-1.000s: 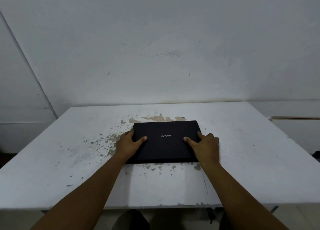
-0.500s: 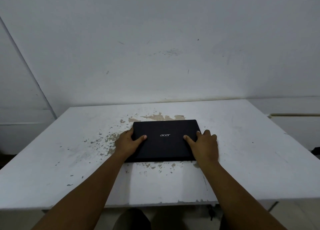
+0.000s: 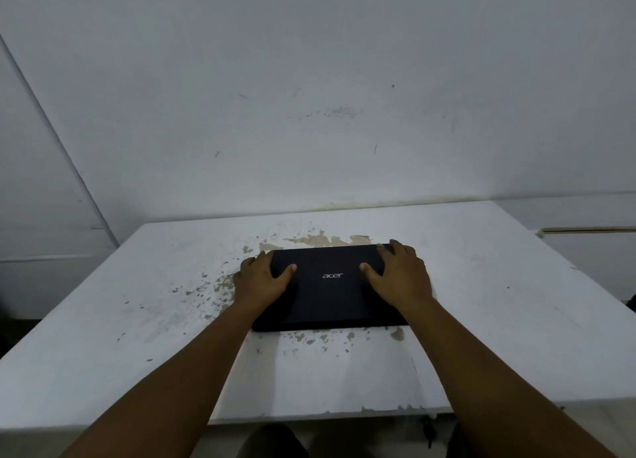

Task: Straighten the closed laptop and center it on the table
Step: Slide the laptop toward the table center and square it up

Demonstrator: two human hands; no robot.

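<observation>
You are gripping the closed black laptop (image 3: 332, 287) with both hands. Your left hand (image 3: 263, 278) is wrapping its left edge toward the far corner: the thumb is lying on the lid, pointing toward the silver acer logo (image 3: 332, 275), while the fingers are curling down past the side where they are hidden from you. Your right hand (image 3: 399, 275) is doing the same on the right edge, thumb resting on the lid and pointing in at the logo, fingers spreading over the far right corner. So each hand is grasping the laptop, neither one released nor clenched into a fist.

The laptop is lying flat on the white table (image 3: 481, 320), lid up, roughly in the middle of the tabletop from left to right and a little toward the far side. Its near edge is running close to parallel with the near edge of the table, so it is looking square to you. Its far edge is sitting just beside a patch of worn paint (image 3: 327, 240) where bare brownish surface is showing through, and more flecks of chipped paint are scattering to the left of your left hand and along the laptop's near edge.

Behind the table a plain white wall (image 3: 309, 96) is filling the far part of the scene.
</observation>
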